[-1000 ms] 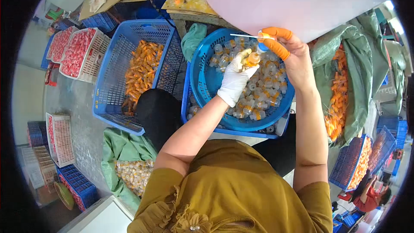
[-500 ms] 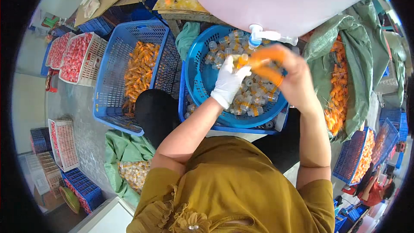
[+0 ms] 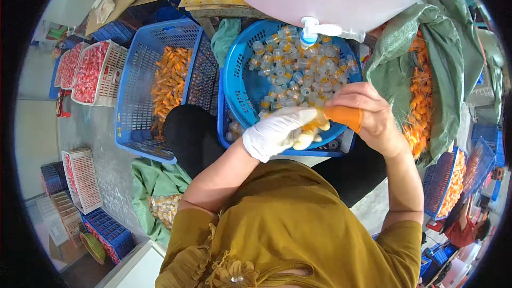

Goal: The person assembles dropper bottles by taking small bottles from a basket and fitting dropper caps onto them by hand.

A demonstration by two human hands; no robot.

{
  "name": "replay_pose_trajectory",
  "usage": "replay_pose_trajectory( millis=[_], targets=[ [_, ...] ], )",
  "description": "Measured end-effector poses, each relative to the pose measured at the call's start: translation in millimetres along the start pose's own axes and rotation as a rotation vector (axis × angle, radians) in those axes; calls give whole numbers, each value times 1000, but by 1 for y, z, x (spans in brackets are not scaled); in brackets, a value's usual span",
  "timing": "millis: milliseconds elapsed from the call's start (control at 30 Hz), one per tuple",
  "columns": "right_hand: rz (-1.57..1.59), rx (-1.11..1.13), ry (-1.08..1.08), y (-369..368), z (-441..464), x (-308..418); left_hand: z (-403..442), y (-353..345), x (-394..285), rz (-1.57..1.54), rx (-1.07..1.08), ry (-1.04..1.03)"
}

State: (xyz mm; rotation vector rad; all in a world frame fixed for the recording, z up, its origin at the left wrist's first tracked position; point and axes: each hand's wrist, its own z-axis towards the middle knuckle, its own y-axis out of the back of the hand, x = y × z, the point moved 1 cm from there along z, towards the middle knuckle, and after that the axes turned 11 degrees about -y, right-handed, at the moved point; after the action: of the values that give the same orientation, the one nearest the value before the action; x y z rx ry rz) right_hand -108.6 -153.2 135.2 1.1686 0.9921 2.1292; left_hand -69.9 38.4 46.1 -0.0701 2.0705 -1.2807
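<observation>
My left hand [image 3: 280, 132], in a white glove with yellowish fingertips, is closed over the near rim of a round blue basin [image 3: 234, 88]. A small clear plastic bottle with an orange band [image 3: 319, 116] appears in its fingers, blurred and partly covered. My right hand [image 3: 365, 109] meets it from the right, fingers curled, with an orange rubber finger cover [image 3: 344, 116] pointing at the left fingers. What the right fingers grip, if anything, is hidden. Many similar clear bottles [image 3: 293, 74] with orange bands lie heaped in the basin.
A blue crate [image 3: 125, 101] with orange pieces [image 3: 170, 80] stands left. A large pale container with a white tap [image 3: 314, 26] overhangs the basin. At right, a green sack [image 3: 442, 64] holds orange pieces. Crates of red-and-white items [image 3: 96, 72] line the far left.
Both hands have moved nearer my body, from over the basin's middle to its near rim. The right hand's fingers have curled in and come against the left. The view has shifted slightly.
</observation>
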Motion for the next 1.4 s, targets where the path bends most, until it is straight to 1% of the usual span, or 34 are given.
replay_pose_trajectory(
  millis=[33,100,133,167,200,233,267,300,333,367,400,433,467,500,533,567,633,667,700,733,767,800,900,967,1033,1067,1100,1133,1167,1200,1233,1300,1367,1400],
  targets=[
    [0,-1,-3,0,-2,-2,-1,2,0,0,1,3],
    [57,27,-72,0,-7,-6,-4,3,-3,21,192,40],
    [54,27,-76,0,-8,-5,-4,-2,-2,62,225,-21],
    [120,22,-139,-1,-8,-5,-5,-7,-2,58,228,-18],
    [185,16,-201,-1,-8,-5,-7,-15,-5,368,207,-111],
    [180,19,-203,1,-10,-6,-7,-21,-6,678,182,-205],
    [248,150,-389,1,-13,-9,-11,-27,-1,980,93,-522],
    [318,280,-575,0,-17,-11,-11,-27,-1,977,98,-520],
    [518,266,-721,-8,-23,-11,-12,-28,-4,1472,113,-884],
    [514,262,-724,-15,-29,-16,-13,-28,-5,1958,122,-1261],
    [586,281,-837,-21,-31,-18,-9,-25,-6,1939,94,-1314],
    [659,300,-950,-23,-33,-18,-7,-24,-6,1910,57,-1228],
    [400,218,-888,-20,-33,-14,-4,-21,-9,1776,17,-1101],
    [397,214,-893,-19,-26,-9,-1,-17,-10,1640,-17,-976],
    [77,51,-506,-15,-19,-2,7,-4,-3,969,-26,-539],
    [-240,-98,-107,-10,-17,2,8,9,-2,574,11,-189],
    [-279,122,-32,-8,-34,4,5,12,-6,332,199,99],
    [-240,119,-99,-8,-39,3,3,10,-6,502,239,106],
    [-200,116,-165,-11,-43,1,4,6,-3,495,252,105],
    [-210,120,-169,-11,-46,-2,5,1,-3,1059,291,-350],
    [-5,133,-308,-12,-48,-6,4,-6,-3,1598,301,-839],
    [205,144,-446,-12,-49,-9,1,-22,-7,1808,255,-1043],
    [154,83,-388,-13,-50,-6,3,-10,8,1853,190,-1078],
    [119,109,-406,-19,-55,-11,6,2,14,1865,197,-1031],
    [80,4,-355,-25,-50,-23,9,18,12,1794,51,-960],
    [3,-46,-393,-19,-53,-36,1,24,2,1828,-112,-1040],
    [-12,-126,-553,-6,-51,-39,0,42,-11,1785,-268,-1109],
    [-67,-247,-597,7,-54,-51,-11,51,-30,1691,-490,-1021],
    [-114,-322,-621,24,-61,-68,-17,80,-50,1565,-650,-1064],
    [-197,-348,-770,40,-70,-83,-29,87,-75,1620,-748,-1309],
    [-151,-405,-888,54,-86,-108,-44,85,-95,1837,-907,-1357],
    [-622,-374,-664,73,-124,-159,-56,89,-113,1869,-1086,-1400],
    [-856,-106,-734,83,-139,-182,-49,81,-107,1888,-812,-1243],
    [-1041,-48,-677,81,-150,-197,-34,88,-98,1713,-602,-1054]
  ],
)
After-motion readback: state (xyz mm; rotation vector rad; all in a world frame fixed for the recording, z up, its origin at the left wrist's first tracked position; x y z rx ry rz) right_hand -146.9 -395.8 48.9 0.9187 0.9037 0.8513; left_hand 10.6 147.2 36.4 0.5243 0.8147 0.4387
